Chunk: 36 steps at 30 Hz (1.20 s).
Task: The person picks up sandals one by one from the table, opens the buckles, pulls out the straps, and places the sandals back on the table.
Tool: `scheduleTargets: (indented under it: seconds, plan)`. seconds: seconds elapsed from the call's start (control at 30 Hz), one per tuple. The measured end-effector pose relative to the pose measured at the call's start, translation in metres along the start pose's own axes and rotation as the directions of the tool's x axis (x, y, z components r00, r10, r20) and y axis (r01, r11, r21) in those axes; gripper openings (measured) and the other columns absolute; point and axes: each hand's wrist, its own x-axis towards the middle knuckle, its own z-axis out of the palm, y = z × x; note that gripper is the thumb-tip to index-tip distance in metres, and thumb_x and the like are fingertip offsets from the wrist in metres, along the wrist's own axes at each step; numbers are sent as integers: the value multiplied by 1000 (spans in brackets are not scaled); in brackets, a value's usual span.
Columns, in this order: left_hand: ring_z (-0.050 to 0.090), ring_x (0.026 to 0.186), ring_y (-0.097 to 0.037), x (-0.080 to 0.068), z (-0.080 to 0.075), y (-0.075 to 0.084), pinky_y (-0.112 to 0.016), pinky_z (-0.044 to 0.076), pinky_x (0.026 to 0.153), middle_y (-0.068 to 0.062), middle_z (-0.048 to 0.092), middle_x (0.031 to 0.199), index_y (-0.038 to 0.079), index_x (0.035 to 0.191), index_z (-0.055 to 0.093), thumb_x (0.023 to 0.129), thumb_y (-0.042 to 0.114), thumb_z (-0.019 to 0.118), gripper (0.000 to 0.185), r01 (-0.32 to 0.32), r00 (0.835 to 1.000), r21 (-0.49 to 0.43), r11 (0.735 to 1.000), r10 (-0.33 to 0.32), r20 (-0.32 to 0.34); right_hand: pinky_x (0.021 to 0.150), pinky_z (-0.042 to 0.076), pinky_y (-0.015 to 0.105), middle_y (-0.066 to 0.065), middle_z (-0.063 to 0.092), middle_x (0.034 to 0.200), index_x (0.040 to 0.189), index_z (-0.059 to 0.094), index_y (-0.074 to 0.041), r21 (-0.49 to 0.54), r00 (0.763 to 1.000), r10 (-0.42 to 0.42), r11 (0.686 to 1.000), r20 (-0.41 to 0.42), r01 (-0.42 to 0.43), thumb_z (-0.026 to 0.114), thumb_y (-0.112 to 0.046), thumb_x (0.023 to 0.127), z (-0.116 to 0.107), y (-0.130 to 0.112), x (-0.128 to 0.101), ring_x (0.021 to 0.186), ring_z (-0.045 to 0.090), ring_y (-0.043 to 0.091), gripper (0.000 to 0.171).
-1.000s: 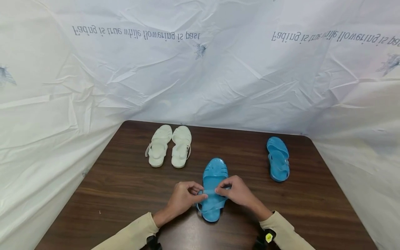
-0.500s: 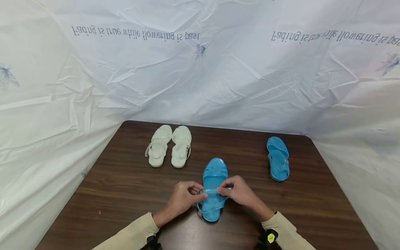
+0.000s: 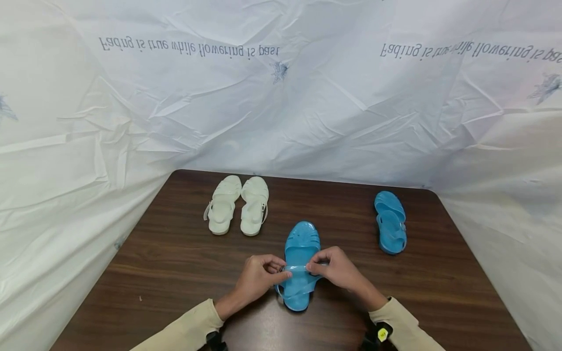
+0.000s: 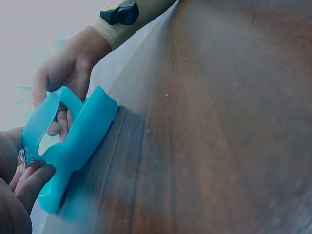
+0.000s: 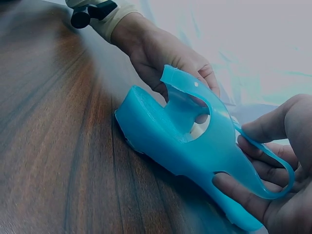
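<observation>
A blue jelly sandal (image 3: 302, 239) lies on the table near the front middle, toe pointing away. Its ankle strap (image 3: 296, 268) stretches across between my two hands. My left hand (image 3: 259, 275) pinches the left side of the strap, where a small metal buckle (image 4: 22, 156) shows by the fingers in the left wrist view. On the other side, my right hand (image 3: 337, 268) pinches the strap between thumb and fingers. In the right wrist view a loop of strap (image 5: 287, 175) bends out against the right hand's fingers.
A pair of white sandals, the left one (image 3: 221, 212) and the right one (image 3: 253, 209), stands at the back left of the dark wooden table (image 3: 175, 273). Another blue sandal (image 3: 391, 222) lies at the back right. White printed sheeting (image 3: 307, 122) hangs behind the table.
My right hand has shifted slightly to the right, still pinching the strap. The left hand and the sandal have stayed in place.
</observation>
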Motion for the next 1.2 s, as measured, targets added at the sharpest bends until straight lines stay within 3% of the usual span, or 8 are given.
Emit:
scheduleTargets:
  seconds: [0.3, 0.57, 0.73, 1.0, 1.2]
  plan:
    - [68, 73, -7, -1, -1, -2, -26, 58, 65, 3, 75, 84, 8, 96, 79, 84, 28, 87, 24, 11, 1000, -16, 1000, -11, 2, 75, 60, 31, 12, 76, 93, 96, 77, 1, 68, 999, 35, 997, -22, -33, 68, -17, 100, -8, 6, -2, 84, 71, 19, 21]
    - [71, 79, -8, 1, 2, -4, -25, 59, 70, 2, 76, 88, 9, 100, 79, 88, 33, 83, 27, 8, 999, -11, 1000, -8, 42, 75, 58, 34, 14, 74, 95, 100, 75, 2, 53, 997, 52, 997, -59, -49, 66, -16, 101, -14, 1, -2, 86, 68, 24, 20]
    - [72, 84, -10, 2, 3, -3, -26, 59, 73, -2, 76, 100, 8, 112, 76, 89, 36, 81, 36, 4, 999, -4, 1000, -3, 40, 78, 59, 39, 16, 73, 95, 100, 73, 3, 79, 998, 36, 996, -60, -31, 64, -17, 103, -12, -6, 1, 88, 69, 27, 22]
    - [61, 119, -18, 4, 0, 3, -45, 51, 99, 4, 68, 129, 14, 129, 70, 89, 33, 81, 45, -159, 986, 172, 972, 165, -23, 72, 56, 39, 11, 69, 92, 100, 73, 1, 60, 999, -33, 998, -42, 36, 65, -23, 102, -2, -14, 11, 82, 62, 26, 25]
    - [60, 118, -17, 8, -1, 8, -39, 54, 94, 6, 70, 125, 17, 127, 73, 91, 31, 78, 39, -201, 979, 186, 962, 206, -4, 67, 52, 29, 6, 70, 93, 99, 75, -2, 33, 996, -90, 995, -21, 91, 66, -22, 102, 9, -20, 19, 78, 60, 20, 22]
